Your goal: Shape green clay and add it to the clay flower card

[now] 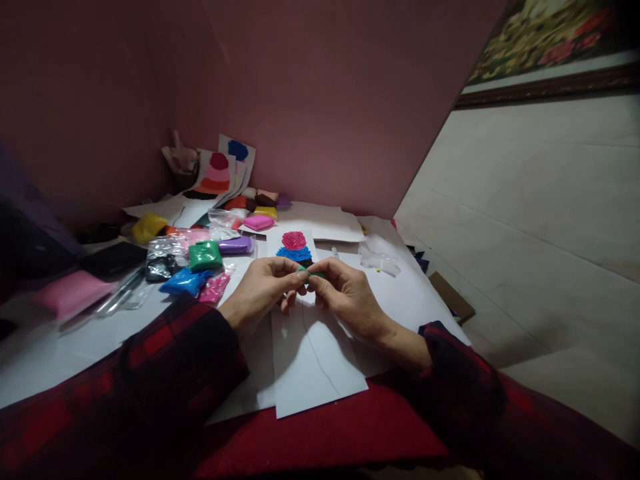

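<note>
Both hands met over the white card (315, 360): the left hand (260, 290) and right hand (345, 297) each pinched an end of a small green clay strip (313, 272), probably so it could be rolled thin between the fingertips. It hung just below the pink-and-blue clay figure (295, 247) on the card. Clay packets (205, 255) crowded the table (400, 300) to the left, well clear of the hands.
</note>
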`<action>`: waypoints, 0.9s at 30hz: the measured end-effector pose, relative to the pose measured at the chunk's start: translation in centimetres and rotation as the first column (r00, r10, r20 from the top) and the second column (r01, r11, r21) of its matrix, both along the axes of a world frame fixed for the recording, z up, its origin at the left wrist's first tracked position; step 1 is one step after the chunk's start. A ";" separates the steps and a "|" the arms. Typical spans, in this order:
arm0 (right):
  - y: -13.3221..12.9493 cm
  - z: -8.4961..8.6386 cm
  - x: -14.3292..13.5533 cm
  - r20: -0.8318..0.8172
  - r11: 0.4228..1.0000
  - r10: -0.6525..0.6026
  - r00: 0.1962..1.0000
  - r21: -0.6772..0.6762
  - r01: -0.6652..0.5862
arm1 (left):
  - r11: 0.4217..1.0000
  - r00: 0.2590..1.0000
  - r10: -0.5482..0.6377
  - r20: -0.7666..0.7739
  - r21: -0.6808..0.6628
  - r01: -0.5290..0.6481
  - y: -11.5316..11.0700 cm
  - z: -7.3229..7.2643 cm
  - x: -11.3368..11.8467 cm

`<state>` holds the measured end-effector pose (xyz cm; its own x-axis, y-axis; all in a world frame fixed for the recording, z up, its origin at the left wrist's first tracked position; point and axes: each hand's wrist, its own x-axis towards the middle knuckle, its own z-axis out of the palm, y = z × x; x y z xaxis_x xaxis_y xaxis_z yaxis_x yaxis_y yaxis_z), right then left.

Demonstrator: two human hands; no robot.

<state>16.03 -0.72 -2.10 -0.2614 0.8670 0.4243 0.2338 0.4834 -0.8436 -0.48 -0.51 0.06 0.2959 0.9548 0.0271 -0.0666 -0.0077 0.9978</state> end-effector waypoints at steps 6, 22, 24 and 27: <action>-0.1 0.1 0.0 0.005 1.000 0.000 1.000 0.002 0.000 | 1.000 1.000 -0.008 0.008 0.008 0.008 -0.1 0.0 0.0; -0.1 0.1 0.0 -0.007 1.000 -0.010 1.000 -0.001 0.010 | 1.000 1.000 -0.013 0.001 0.011 0.013 0.0 0.0 0.0; -0.1 0.1 0.0 -0.001 1.000 -0.014 1.000 -0.001 0.014 | 1.000 1.000 -0.013 -0.002 0.015 0.013 0.0 0.0 0.0; -0.1 0.2 0.1 0.014 1.000 -0.024 1.000 0.004 0.024 | 1.000 1.000 -0.026 -0.013 0.017 0.026 -0.1 0.1 -0.1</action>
